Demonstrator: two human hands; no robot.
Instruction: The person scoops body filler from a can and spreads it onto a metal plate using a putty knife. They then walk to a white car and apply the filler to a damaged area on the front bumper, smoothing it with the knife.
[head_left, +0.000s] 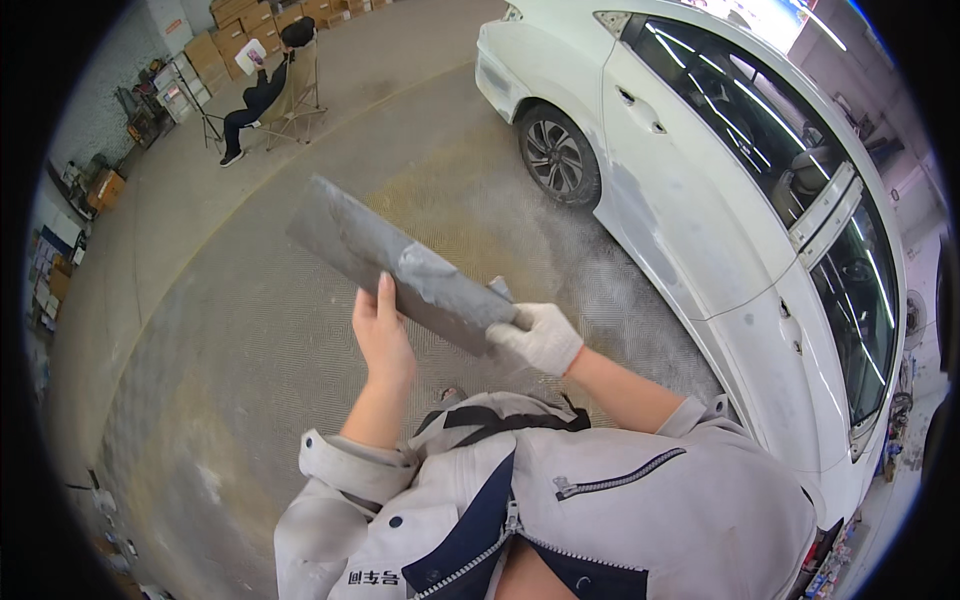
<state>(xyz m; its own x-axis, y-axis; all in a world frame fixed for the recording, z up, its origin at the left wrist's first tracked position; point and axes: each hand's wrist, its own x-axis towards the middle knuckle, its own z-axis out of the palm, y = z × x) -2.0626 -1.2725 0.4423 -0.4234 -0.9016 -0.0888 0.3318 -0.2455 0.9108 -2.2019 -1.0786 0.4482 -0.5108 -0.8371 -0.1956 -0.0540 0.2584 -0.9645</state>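
Note:
In front of my body a long grey flat board [355, 235] is held tilted, its far end toward the upper left. Lighter grey paste, which looks like putty [425, 264], lies smeared on its upper face. My left hand [384, 335], bare, grips the board's near edge, with fingers beneath and thumb on top. At the board's right end my right hand [540, 338], in a white knit glove, is closed. Beside its fingers juts a small grey flat piece that looks like a putty spreader [501, 288]; the rest of it is hidden.
To the right stands a white car [690, 230] with dull grey patches along its side and a dark rear wheel [558, 155]. A person [265, 95] sits on a folding chair [298, 95] at the far left. Cardboard boxes [235, 40] are stacked behind them.

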